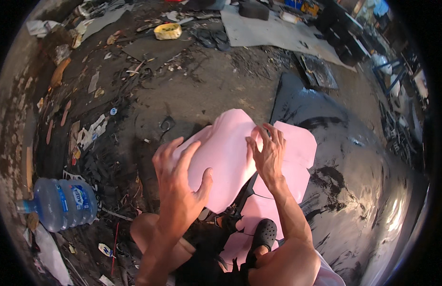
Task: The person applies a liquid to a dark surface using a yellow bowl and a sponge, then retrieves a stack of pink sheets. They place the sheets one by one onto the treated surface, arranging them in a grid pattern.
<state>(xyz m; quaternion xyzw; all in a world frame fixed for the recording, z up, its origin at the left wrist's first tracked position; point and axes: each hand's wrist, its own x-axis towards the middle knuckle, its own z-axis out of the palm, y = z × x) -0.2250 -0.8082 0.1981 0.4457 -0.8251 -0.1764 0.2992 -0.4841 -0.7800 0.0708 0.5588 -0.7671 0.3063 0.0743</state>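
Note:
A curved pink sheet (221,152) with cut, angled edges is raised in front of me, tilted and bowed. My right hand (268,155) pinches its right edge between thumb and fingers. Over the sheet's left side is my left hand (180,176), its fingers spread and thumb apart; whether it touches the surface is hard to tell. More pink pieces (290,148) lie in a row on the ground to the right, overlapping down toward my feet. My foot in a black clog (265,233) is on or beside the lower ones.
A large dark, shiny sheet (359,181) covers the ground at right. A big blue water bottle (66,202) lies on its side at left. Scraps litter the dirt floor. Farther off are a yellow tub (167,31), black sandals (211,39) and a grey flat sheet (259,33).

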